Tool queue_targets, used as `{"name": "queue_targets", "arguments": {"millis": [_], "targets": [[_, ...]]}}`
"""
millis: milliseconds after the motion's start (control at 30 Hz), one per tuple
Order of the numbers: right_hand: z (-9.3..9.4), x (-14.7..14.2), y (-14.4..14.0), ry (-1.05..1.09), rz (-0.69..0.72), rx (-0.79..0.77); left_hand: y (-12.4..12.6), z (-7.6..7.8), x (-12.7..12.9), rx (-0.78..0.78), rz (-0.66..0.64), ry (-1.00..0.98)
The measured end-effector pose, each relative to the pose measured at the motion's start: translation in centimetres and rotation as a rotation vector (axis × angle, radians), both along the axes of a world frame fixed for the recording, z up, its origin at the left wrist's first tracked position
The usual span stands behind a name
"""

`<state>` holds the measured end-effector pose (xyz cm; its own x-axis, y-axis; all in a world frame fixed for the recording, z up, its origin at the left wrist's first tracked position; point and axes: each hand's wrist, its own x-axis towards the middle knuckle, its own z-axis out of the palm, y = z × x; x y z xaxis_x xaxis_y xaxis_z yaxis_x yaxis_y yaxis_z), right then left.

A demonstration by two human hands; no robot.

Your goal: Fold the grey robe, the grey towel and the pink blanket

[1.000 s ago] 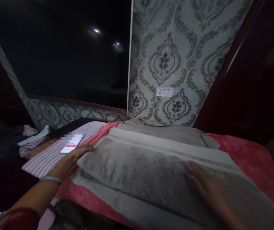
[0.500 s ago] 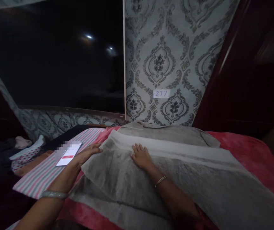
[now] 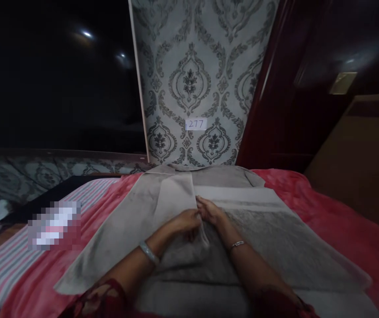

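The red blanket (image 3: 328, 225) spreads widest before you, and the grey cloth (image 3: 258, 238) lies on it, its long axis running left to right, the pale band (image 3: 245, 195) along its far side. A pale flap (image 3: 176, 194) lies across its middle, its straight edge pointing right and running away toward the wall. Your left hand (image 3: 186, 222) grasps that edge; your right hand (image 3: 209, 211) meets it there, its grip unclear. You seem to be mid-fold; the next move likely calls for keeping that edge straight.
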<state>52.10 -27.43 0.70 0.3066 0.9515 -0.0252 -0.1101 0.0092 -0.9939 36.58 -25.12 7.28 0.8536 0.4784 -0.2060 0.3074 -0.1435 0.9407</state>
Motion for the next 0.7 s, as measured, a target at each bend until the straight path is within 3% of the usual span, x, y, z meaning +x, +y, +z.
{"name": "queue_targets", "arguments": {"millis": [67,167,300,400,467,567,700], "targets": [[-0.7,-0.1,-0.1,0.049,-0.013,0.057,-1.1,-1.3,-0.3,0.024,-0.061,-0.028],[-1.3,-0.5,0.5,0.068,-0.080,0.076,-1.0,-1.7,-2.3,0.246,-0.022,-0.161],[-1.5,-0.8,1.7,0.033,-0.153,0.026,1.2,-1.8,-5.9,0.533,0.166,-0.239],[-1.0,-0.7,2.6,-0.040,-0.234,-0.006,3.4,-3.4,-8.4,0.727,0.365,-0.233],[-0.3,0.0,2.7,-0.106,-0.299,-0.016,4.5,-4.9,-9.4,0.732,0.438,-0.198],[0.4,1.8,1.2,-0.211,-0.407,-0.019,4.7,-7.0,-9.7,0.670,0.426,-0.188],[-0.7,3.7,-2.6,-0.312,-0.490,-0.054,3.0,-8.2,-8.6,0.689,0.360,-0.179]]}}
